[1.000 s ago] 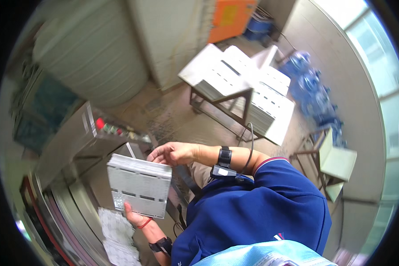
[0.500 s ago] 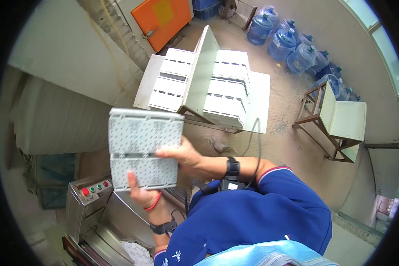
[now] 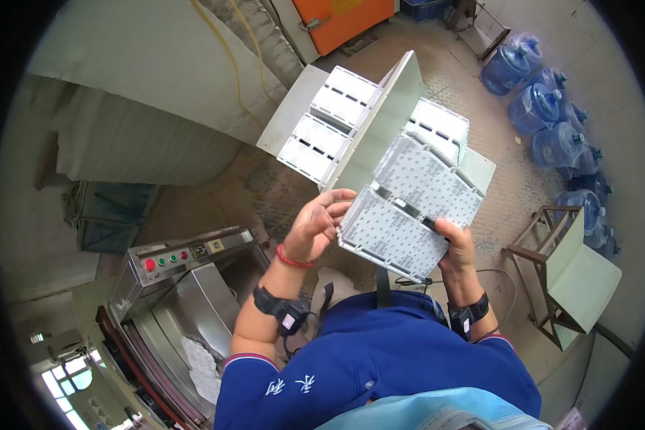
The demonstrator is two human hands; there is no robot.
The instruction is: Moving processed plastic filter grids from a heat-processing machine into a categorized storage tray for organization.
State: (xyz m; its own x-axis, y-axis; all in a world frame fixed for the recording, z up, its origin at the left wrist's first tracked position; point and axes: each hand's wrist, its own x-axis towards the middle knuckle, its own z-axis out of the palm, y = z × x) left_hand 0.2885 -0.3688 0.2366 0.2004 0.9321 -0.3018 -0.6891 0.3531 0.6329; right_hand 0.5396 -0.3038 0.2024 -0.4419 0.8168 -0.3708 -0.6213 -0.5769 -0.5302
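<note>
"Panel stack [image 3: 417,178]: where?"
"Tilted in my right hand [image 3: 460,254], thumb gripping its top face, fingers hidden."
"Left hand [image 3: 312,229]?"
"Half-curled and holding nothing, by the stack's left corner; contact I can't tell. Both forearms reach far."
"Done?"
"Similar stacks [image 3: 345,95] lie on the far bench [image 3: 285,120], left and right of an upright board [image 3: 376,129]. This one's off it; what else is left, I can't tell."

we note one flat, rectangular white panel [image 3: 418,195], its face patterned with small grey marks and crossed midway by a row of dark slots. we hold it aloft at its lower right edge, face up, turned diagonally.
</note>
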